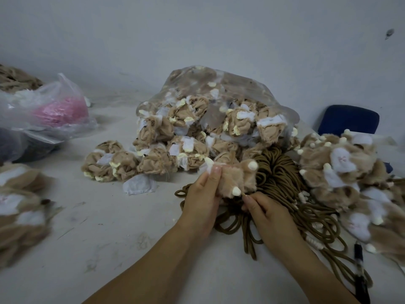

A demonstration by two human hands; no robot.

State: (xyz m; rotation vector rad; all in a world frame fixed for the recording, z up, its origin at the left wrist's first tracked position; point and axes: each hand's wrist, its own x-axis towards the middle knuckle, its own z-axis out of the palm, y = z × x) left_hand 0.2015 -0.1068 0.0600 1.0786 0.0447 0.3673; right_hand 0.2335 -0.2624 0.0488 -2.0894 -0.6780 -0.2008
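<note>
Left hand (202,194) and right hand (267,212) both pinch the tan furry plush skin (235,181); one hard tug could tear its seam.

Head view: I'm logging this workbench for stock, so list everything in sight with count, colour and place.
held plush piece: one, tan fur with cream tips, centre
clear bag: one, stuffed with tan, white and yellow fabric bundles, behind it
loose bundles: several, tan, left of the bag
white patch: one, in front of those
cord bundle: one, brown, centre right
right pile: many furry tan and white pieces, right
left pile: blurred tan and white pieces, left edge
pink-filled bag: one, clear, far left
blue object: one, dark blue, right rear
black tool: one, lower right
left hand: one, grips the held piece's left side
right hand: one, pinches its lower edge
</note>
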